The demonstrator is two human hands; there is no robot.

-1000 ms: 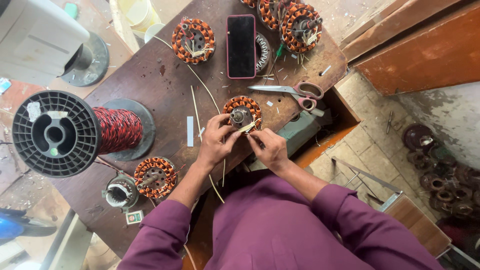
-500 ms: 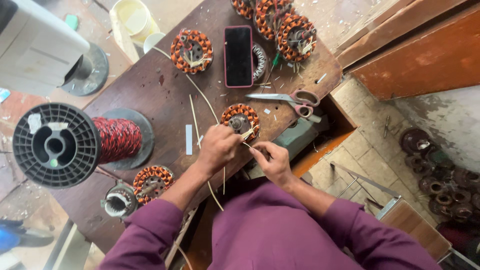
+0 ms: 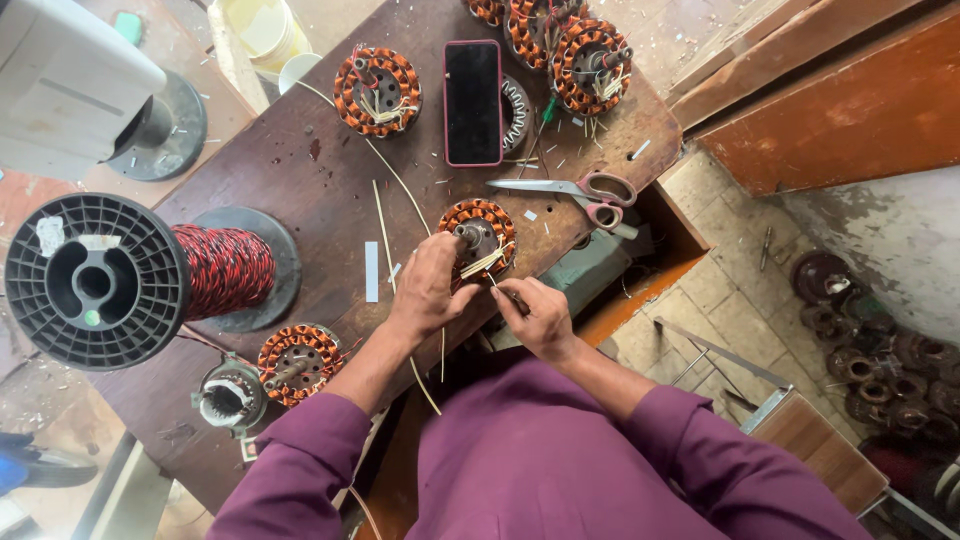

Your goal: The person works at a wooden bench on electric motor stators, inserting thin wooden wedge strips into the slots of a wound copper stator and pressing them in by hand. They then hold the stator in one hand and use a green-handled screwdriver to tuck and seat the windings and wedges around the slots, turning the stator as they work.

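A round motor stator (image 3: 480,232) wound with orange copper coils lies near the front edge of a dark wooden workbench (image 3: 300,190). My left hand (image 3: 428,290) grips its near left side. My right hand (image 3: 538,315) pinches a thin pale strip or wire end that leads up to the stator's near rim. Pale lead wires stick out of the coils between the two hands. Both sleeves are purple.
A large black spool of red-and-black twisted wire (image 3: 130,280) stands at the left. Scissors (image 3: 580,190) and a dark phone (image 3: 472,100) lie beyond the stator. More wound stators (image 3: 378,90) (image 3: 295,362) (image 3: 590,60) sit around the bench. A white cup (image 3: 296,70) stands far left.
My right hand drew back from the stator toward me, then came in close to its near rim again. My left hand has stayed on the stator.
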